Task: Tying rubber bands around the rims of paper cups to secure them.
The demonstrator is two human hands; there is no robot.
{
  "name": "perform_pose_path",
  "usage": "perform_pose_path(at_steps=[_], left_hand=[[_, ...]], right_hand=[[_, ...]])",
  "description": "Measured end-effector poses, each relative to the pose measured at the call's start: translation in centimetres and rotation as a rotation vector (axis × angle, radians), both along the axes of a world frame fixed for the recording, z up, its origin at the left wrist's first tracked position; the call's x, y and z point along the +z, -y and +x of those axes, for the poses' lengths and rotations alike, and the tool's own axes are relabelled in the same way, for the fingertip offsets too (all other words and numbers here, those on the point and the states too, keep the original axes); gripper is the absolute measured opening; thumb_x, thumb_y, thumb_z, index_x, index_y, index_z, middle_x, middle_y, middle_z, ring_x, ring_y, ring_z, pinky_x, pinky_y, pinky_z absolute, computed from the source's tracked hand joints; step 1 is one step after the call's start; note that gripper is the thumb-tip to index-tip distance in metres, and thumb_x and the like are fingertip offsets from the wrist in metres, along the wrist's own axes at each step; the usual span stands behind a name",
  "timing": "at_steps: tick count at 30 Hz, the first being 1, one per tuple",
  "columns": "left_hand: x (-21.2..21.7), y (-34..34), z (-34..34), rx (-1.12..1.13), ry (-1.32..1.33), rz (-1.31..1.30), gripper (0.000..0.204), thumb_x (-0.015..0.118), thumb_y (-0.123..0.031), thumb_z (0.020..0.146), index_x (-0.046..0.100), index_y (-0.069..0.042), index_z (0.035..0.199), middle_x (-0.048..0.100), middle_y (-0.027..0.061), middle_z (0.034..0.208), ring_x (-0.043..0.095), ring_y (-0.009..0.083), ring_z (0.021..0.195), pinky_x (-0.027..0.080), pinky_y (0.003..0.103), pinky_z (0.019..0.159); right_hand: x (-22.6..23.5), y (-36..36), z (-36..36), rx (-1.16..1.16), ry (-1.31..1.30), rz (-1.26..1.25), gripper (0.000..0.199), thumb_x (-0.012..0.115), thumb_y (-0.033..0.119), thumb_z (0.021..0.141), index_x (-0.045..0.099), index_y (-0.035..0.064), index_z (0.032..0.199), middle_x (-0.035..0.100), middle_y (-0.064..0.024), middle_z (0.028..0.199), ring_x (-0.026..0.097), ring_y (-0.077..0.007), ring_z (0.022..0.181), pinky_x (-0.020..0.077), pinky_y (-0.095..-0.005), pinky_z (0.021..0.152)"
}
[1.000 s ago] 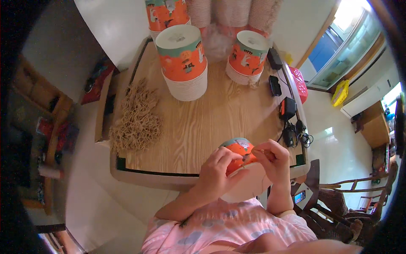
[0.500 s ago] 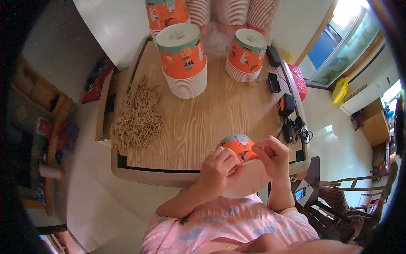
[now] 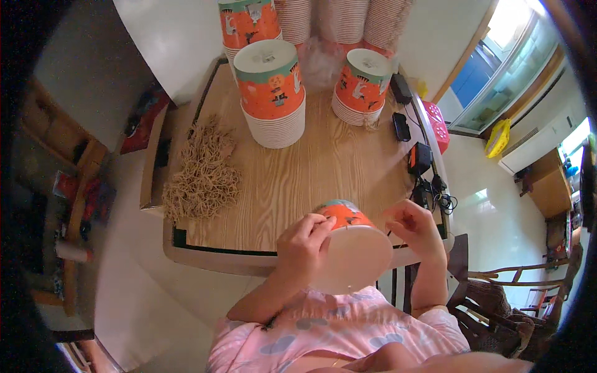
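Observation:
My left hand [image 3: 301, 247] is closed on the rim of a paper tub [image 3: 356, 258], orange and green outside with small cartoon figures. The tub is tipped on its side above the table's front edge, its wide white opening facing me. To the right of the tub, my right hand [image 3: 415, 230] is closed in a pinch, a short gap from the rim. What looks like a thin cord shows by its fingertips, partly hidden. A tangled heap of brown cords [image 3: 204, 174] lies on the table's left side.
Upside-down tub stacks, one large [image 3: 272, 93] and one smaller [image 3: 360, 87], stand on the wooden table [image 3: 298, 180]. More stacks rise behind them. Black adapters and cables [image 3: 423, 165] lie along the right edge. A cardboard box [image 3: 155, 161] stands at the left, a wooden chair [image 3: 522, 280] at the right.
My right hand has moved right, away from the tub's rim. The tub has turned in my left hand, so its opening now faces me more fully.

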State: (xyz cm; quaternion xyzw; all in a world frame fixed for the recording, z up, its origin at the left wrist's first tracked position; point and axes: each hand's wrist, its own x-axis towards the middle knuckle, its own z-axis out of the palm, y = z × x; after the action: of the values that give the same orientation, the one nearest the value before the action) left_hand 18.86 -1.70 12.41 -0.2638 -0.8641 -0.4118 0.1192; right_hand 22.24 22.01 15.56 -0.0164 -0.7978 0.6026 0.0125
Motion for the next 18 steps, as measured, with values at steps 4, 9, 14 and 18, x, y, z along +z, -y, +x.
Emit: perform_pose_path(at_steps=[4,9,14,18], left_hand=[[0.9,0.5,-1.5,-0.065,-0.236,-0.024,0.034,0.063,-0.010,0.070,0.064,-0.009,0.104,0.059,0.0040,0.098,0.057,0.0212,0.081,0.049,0.033,0.069],[0.7,0.0,-2.1,-0.278,-0.399,0.091,0.040,0.062,-0.010,0.068,0.064,-0.009,0.108,0.060,0.0011,0.104,0.054,0.0173,0.076,0.047,0.030,0.066],[0.5,0.2,-2.3,-0.293,-0.518,0.084,0.040,0.062,-0.012,0.068,0.064,-0.010,0.108,0.060,0.0002,0.104,0.051,0.0156,0.073,0.045,0.028,0.065],[0.6,-0.1,-3.1,-0.298,-0.577,0.082,0.041,0.064,-0.011,0.066,0.065,-0.011,0.106,0.059,-0.0003,0.106,0.051,0.0160,0.076,0.045,0.028,0.067]], right_hand=[[0.2,-1.2,-0.4,0.049,0.197,-0.027,0.018,0.063,0.004,0.082,0.056,0.0038,0.098,0.050,0.0049,0.068,0.048,-0.0029,0.062,0.0400,-0.0185,0.054],[-1.8,-3.3,-2.9,0.113,0.028,0.018,0.027,0.061,-0.001,0.079,0.055,0.0039,0.105,0.055,0.0009,0.084,0.053,-0.0061,0.067,0.0453,-0.0211,0.057],[1.6,-3.3,-4.8,0.198,0.093,0.202,0.046,0.056,-0.010,0.069,0.050,0.0035,0.113,0.056,-0.0032,0.092,0.058,-0.0075,0.076,0.0482,-0.0203,0.061],[2.8,-3.4,-5.7,0.297,0.096,0.285,0.052,0.054,-0.010,0.068,0.049,0.0036,0.118,0.054,-0.0037,0.094,0.058,-0.0093,0.079,0.0482,-0.0200,0.061]])
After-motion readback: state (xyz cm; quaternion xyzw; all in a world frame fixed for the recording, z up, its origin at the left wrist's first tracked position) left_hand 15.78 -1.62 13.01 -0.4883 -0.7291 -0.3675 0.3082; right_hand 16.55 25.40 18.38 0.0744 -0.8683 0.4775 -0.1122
